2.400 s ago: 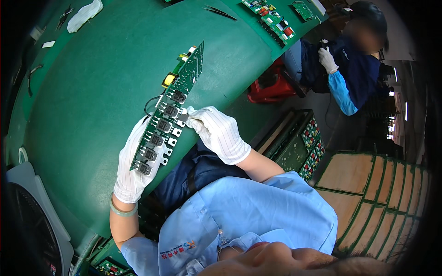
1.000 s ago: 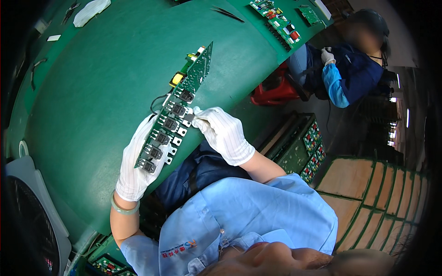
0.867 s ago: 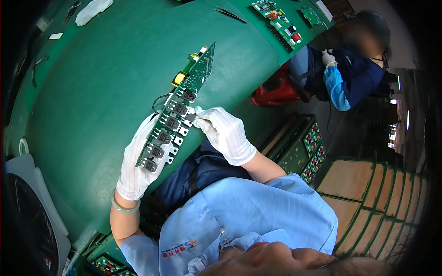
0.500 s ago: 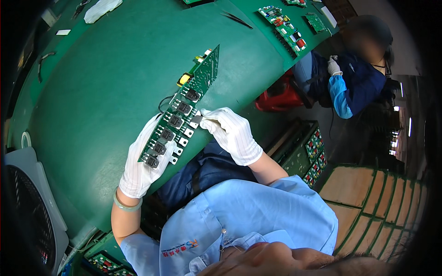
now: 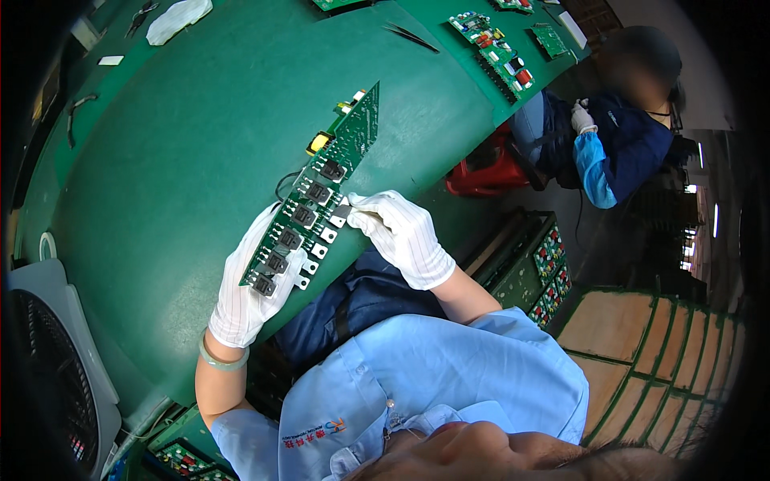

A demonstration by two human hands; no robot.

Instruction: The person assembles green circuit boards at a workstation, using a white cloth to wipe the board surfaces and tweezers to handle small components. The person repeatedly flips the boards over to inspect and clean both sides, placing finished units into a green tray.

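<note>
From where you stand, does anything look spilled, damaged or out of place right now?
Nothing stands out as spilled or damaged. The circuit board slants across the view, but the left hand holds it, so that hardly looks odd.

Wide passage over the green tabletop (image 5: 160,160) left of the circuit board (image 5: 361,127), tweezers (image 5: 411,38) an obstacle beyond

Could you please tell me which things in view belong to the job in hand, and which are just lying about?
In hand:
green circuit board, held by the gloved left hand
small grey piece, at the gloved right hand

Lying about, it seems:
black tweezers
white cloth-like item
small white piece
component-filled board, upper right
</note>
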